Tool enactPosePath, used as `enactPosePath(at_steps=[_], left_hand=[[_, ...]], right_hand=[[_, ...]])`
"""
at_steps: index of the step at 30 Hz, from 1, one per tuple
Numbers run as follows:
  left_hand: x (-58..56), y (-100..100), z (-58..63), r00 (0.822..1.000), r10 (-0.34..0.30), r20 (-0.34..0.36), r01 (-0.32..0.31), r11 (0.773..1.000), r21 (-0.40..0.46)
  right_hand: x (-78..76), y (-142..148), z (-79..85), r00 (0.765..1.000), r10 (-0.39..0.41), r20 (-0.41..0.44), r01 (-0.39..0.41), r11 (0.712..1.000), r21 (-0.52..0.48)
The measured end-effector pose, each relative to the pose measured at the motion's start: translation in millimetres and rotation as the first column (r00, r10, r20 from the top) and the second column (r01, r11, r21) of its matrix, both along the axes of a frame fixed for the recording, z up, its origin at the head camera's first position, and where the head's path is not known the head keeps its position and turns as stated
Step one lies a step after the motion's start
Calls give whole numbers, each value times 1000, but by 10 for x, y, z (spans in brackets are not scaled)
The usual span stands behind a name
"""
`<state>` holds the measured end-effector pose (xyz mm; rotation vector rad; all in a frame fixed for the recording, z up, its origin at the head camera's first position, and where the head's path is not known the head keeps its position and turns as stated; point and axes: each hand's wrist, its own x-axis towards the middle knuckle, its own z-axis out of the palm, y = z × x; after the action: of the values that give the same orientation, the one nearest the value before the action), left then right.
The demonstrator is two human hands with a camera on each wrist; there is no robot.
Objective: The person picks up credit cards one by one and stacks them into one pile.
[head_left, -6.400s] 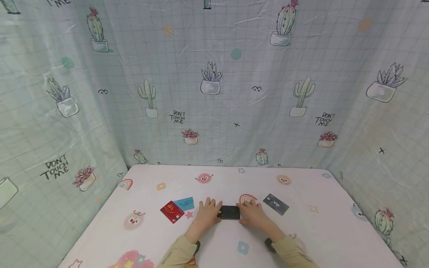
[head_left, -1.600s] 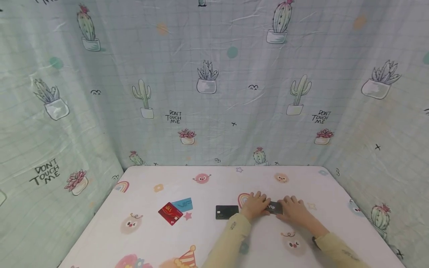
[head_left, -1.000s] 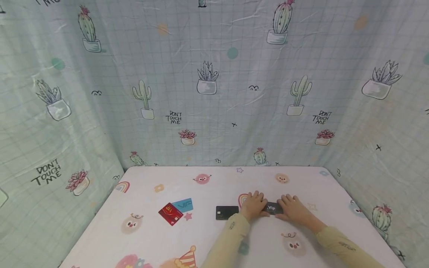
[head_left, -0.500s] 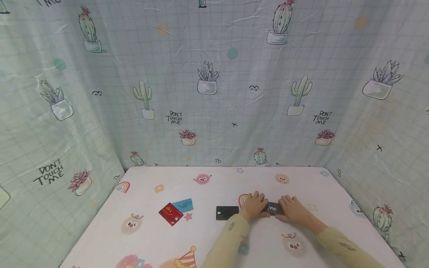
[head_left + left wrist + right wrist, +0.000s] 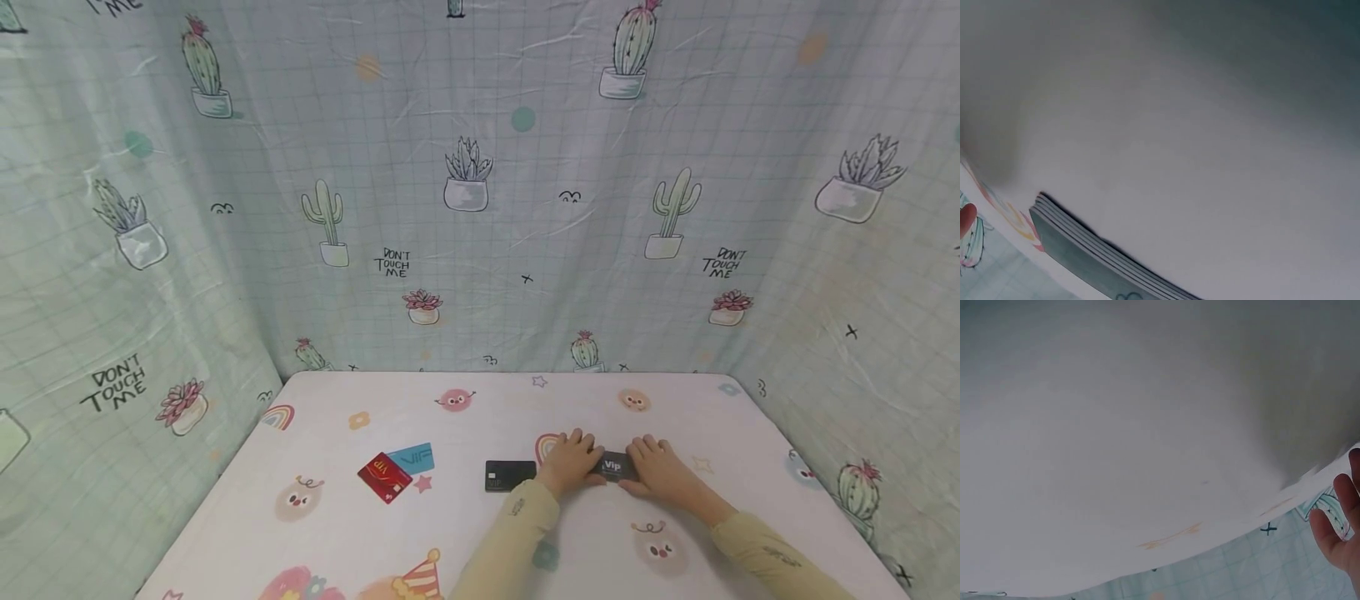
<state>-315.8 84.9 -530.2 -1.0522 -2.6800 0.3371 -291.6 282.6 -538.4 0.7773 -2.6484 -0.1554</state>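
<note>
Grey card (image 5: 617, 467): gripped endwise by curled left hand (image 5: 572, 461) and right hand (image 5: 663, 473).
Black card (image 5: 511, 476): apparently squared, untouched.
Red card (image 5: 386, 477): still skewed over blue card (image 5: 417, 457).

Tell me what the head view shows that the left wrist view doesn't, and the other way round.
Only the head view shows the red card, the right hand, and the VIP lettering on the dark grey card held between it and the left hand.

Only the left wrist view shows the separate layers along a stack's edge.

Both show the pale tabletop, its rainbow print and the cactus-patterned cloth.
</note>
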Motion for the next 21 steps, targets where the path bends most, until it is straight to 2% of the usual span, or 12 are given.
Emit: enactPosePath(at_steps=[10, 21], left_hand=[[59, 25, 89, 1000, 11, 10, -11, 1000, -29], [61, 25, 132, 1000, 13, 10, -13, 999, -46]], right_hand=[[45, -16, 58, 996, -43, 82, 46, 998, -36], [69, -21, 88, 998, -34, 51, 37, 998, -57]])
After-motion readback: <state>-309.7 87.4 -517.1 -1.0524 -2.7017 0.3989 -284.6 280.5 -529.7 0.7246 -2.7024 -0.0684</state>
